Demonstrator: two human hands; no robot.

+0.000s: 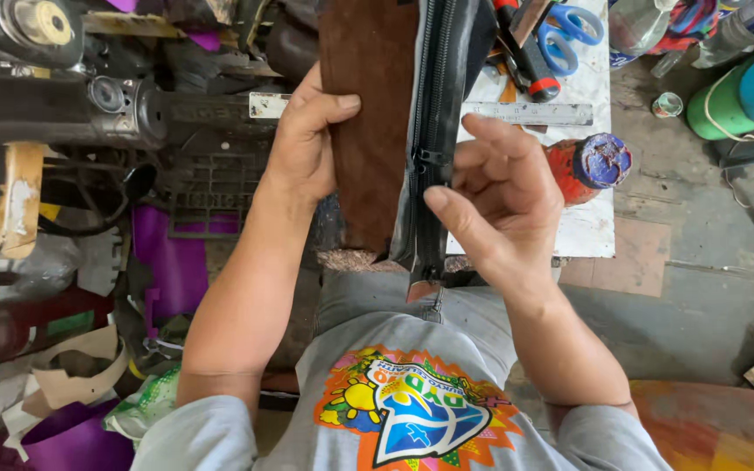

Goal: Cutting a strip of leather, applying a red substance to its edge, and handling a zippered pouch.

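Fingers of your left hand point(307, 148) are gripping one brown leather strip point(368, 113); your right hand point(499, 201) is pinching one black zipper point(429, 131), both running lengthwise away from you.

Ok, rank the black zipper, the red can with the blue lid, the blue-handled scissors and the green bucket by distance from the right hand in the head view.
1. black zipper, at the right hand fingertips.
2. red can with blue lid, just right.
3. blue-handled scissors, up the table.
4. green bucket, far right on the floor.
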